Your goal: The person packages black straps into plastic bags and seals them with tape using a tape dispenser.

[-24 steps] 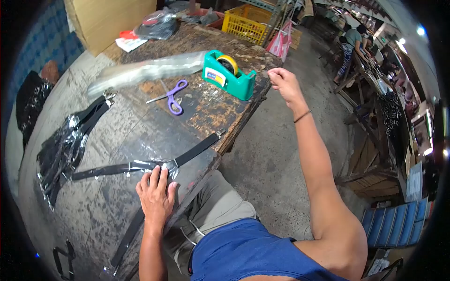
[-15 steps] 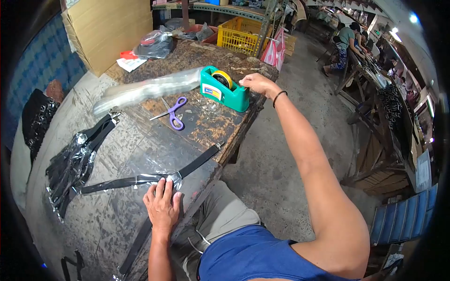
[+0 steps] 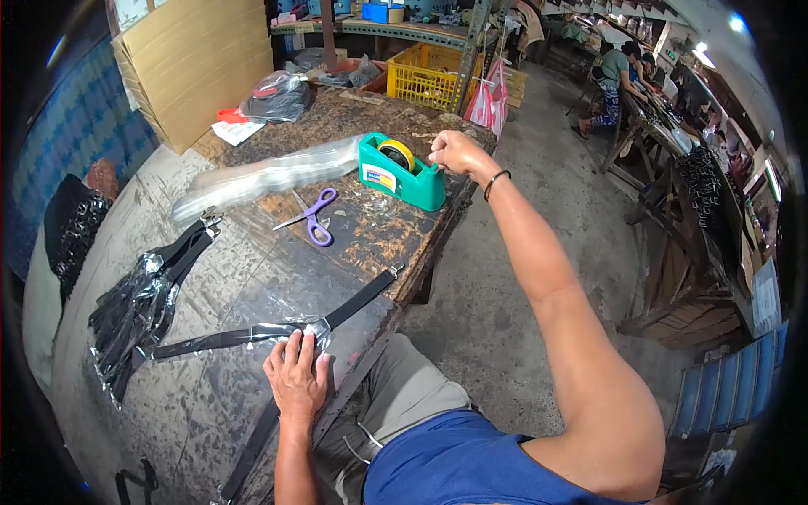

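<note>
My left hand (image 3: 296, 379) lies with fingers stretched out on a black elastic strap with metal clips (image 3: 358, 301), partly inside a clear plastic sleeve (image 3: 252, 334). It presses the sleeve near its end, and the strap's clipped end sticks out to the right. My right hand (image 3: 461, 157) is closed in a pinch at the cutter end of a green tape dispenser (image 3: 402, 183). The clear tape between its fingertips can hardly be made out. A yellow-cored tape roll (image 3: 396, 154) sits in the dispenser. Purple-handled scissors (image 3: 316, 220) rest on the worn table (image 3: 215, 404), left of the dispenser.
A pile of wrapped black straps (image 3: 139, 307) lies on the left, below a stack of clear plastic sleeves (image 3: 269, 172). Behind stand a cardboard box (image 3: 198, 67) and a yellow crate (image 3: 421, 77). People (image 3: 619, 80) work at a bench at the far right.
My right hand has shifted slightly left and its fingers have curled in more at the dispenser's cutter. My left hand stays on the sleeve. The view has shifted a little.
</note>
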{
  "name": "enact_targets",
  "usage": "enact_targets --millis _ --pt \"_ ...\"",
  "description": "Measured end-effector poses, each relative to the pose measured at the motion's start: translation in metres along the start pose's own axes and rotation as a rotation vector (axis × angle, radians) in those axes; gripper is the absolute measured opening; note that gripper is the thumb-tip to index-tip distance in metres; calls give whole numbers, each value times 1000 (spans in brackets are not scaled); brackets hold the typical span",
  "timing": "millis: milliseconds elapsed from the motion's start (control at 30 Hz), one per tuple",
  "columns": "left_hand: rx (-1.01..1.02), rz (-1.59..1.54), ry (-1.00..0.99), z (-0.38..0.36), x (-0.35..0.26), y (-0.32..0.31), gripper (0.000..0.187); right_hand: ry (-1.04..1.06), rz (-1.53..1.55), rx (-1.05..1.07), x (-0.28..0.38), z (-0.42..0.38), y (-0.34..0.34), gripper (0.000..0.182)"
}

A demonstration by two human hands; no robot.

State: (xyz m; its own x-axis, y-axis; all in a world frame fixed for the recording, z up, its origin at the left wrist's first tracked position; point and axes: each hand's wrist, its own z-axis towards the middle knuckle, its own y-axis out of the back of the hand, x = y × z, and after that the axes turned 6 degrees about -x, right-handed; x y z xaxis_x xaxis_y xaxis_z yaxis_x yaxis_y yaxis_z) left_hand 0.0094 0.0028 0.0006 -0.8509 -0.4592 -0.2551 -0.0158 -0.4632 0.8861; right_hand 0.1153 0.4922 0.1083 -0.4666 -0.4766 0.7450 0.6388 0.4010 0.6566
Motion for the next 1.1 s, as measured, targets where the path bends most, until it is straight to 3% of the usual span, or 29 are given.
enact_targets --millis 67,133,500,633,667,733,767,833,867,967,1033,1100 --pt "6 1 2 0 0 0 47 -62 108 -38 -15 -8 -2 20" --pt "-7 -4 -5 0 2 -2 47 -173 230 -11 -19 -17 4 38" --pt "-21 -3 -6 0 -1 0 44 -274 481 7 -39 -31 0 35" --pt "-26 12 -6 -10 9 -1 45 -148 433 -20 -49 -23 -11 39" --pt "-52 18 -40 -3 6 -9 45 -30 501 -35 -64 -19 -17 42" --pt "-13 14 -25 -3 4 -6 46 54 224 -80 -64 -13 -19 48" --pt "-2 22 -15 -4 5 -7 46 219 -60 -228 -73 -7 -26 48" --pt "7 34 -19 -3 5 -7 46 155 -564 -245 -48 -23 -15 47" --pt "10 50 -13 -4 5 -7 46 146 -568 -246 -43 -33 -10 47" --pt "6 52 -7 -4 4 -7 46 29 -524 -239 -45 -55 -1 47" --pt "-2 42 -17 -4 6 -9 45 63 -123 -224 -59 -80 -2 48" --pt "6 53 -9 -4 7 -10 45 48 72 -130 -69 -110 -10 49"
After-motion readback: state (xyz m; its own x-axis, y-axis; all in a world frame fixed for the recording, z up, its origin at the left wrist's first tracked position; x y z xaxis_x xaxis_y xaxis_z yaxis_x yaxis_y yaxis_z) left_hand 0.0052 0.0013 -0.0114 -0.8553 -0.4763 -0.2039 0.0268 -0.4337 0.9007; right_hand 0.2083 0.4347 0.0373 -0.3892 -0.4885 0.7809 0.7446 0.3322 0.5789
